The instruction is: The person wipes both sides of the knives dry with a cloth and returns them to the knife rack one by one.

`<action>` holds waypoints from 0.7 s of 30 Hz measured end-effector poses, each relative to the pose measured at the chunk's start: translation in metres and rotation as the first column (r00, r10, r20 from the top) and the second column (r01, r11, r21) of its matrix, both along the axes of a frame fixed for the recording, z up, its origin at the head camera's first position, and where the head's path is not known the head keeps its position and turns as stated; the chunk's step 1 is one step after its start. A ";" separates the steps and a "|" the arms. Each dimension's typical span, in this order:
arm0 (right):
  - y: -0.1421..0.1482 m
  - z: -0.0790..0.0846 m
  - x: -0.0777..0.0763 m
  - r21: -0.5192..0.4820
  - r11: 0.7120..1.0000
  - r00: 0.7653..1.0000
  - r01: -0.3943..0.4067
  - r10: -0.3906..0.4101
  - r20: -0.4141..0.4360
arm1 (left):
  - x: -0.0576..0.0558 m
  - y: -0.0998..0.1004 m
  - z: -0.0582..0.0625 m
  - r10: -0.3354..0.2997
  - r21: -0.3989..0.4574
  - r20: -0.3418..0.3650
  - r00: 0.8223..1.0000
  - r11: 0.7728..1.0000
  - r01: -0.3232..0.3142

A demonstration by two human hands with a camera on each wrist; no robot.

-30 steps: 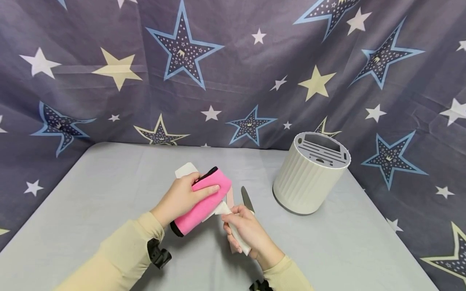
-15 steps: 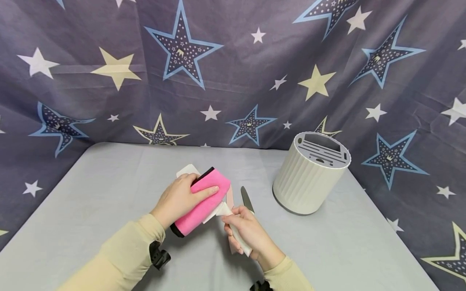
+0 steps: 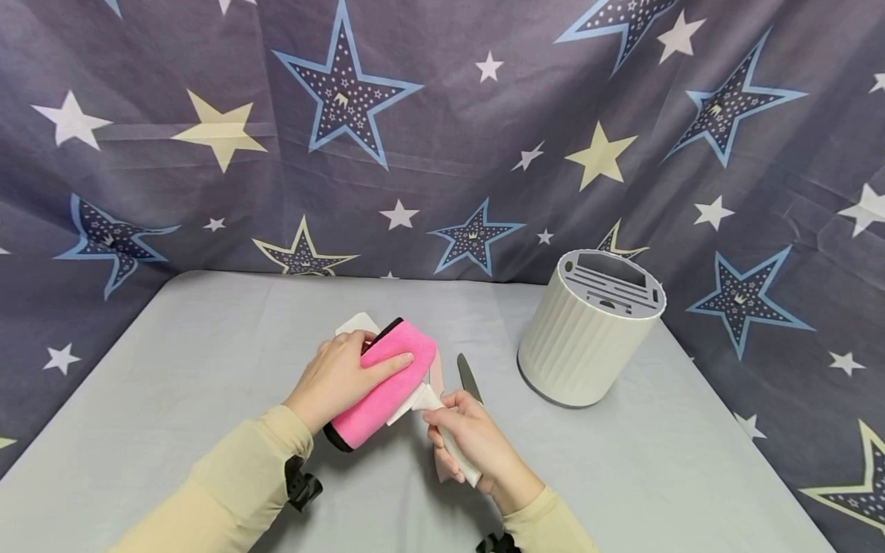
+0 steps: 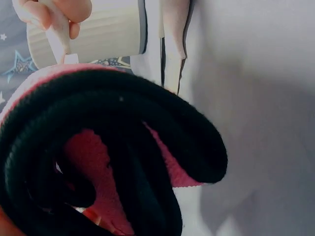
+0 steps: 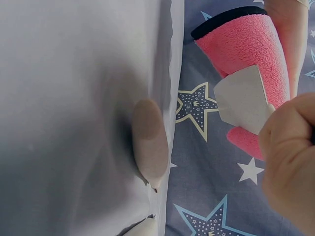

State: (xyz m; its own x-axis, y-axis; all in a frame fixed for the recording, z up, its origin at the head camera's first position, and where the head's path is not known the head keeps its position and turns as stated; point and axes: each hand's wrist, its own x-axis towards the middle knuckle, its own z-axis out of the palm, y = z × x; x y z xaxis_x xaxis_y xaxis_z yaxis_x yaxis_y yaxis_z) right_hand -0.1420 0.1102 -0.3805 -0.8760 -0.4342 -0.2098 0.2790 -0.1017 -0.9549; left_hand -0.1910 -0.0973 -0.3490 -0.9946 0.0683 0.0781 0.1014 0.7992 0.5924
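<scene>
My left hand (image 3: 339, 376) grips a folded pink towel (image 3: 380, 384) with black edging, which wraps over the broad blade of a cleaver. My right hand (image 3: 477, 438) holds the cleaver by its white handle (image 3: 462, 458), fingers curled round it. A pale corner of the blade (image 3: 356, 322) shows past the towel's far side, and its pale heel (image 5: 243, 98) shows against the towel in the right wrist view; the towel hides the middle. Below the right hand lies a pink knife (image 3: 437, 374), partly covered. Beside it is a knife with a dark blade (image 3: 469, 376).
A ribbed cream knife block (image 3: 588, 338) with a slotted grey top stands on the right of the grey-covered table (image 3: 242, 338). Behind the table hangs a dark star-patterned cloth (image 3: 429, 153). Handle ends of the lying knives (image 5: 150, 142) show in the right wrist view.
The left hand and towel have shifted very slightly left along the blade, and a little more of the blade shows near the handle. The right hand has barely moved.
</scene>
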 end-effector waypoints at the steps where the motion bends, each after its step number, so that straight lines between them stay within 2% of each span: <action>1: 0.000 0.000 0.000 -0.001 1.000 1.000 -0.002 0.002 0.000 | 0.000 0.000 -0.001 0.000 0.002 0.000 1.000 1.000 0.000; 9: 0.001 -0.001 -0.001 -0.001 1.000 1.000 0.001 -0.001 0.001 | -0.001 0.002 -0.004 0.000 0.016 0.026 1.000 1.000 -0.001; 21: 0.001 0.000 -0.003 -0.010 1.000 1.000 0.008 -0.008 0.026 | 0.001 0.006 -0.008 -0.027 0.051 -0.033 0.999 0.998 0.029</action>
State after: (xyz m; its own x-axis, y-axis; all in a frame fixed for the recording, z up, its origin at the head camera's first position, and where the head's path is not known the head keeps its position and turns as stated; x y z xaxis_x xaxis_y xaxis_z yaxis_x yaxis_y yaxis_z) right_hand -0.1452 0.1116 -0.3808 -0.8739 -0.4294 -0.2278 0.3026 -0.1137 -0.9463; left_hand -0.1896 -0.0912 -0.3567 -0.9893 0.0914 0.1141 0.1431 0.7642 0.6289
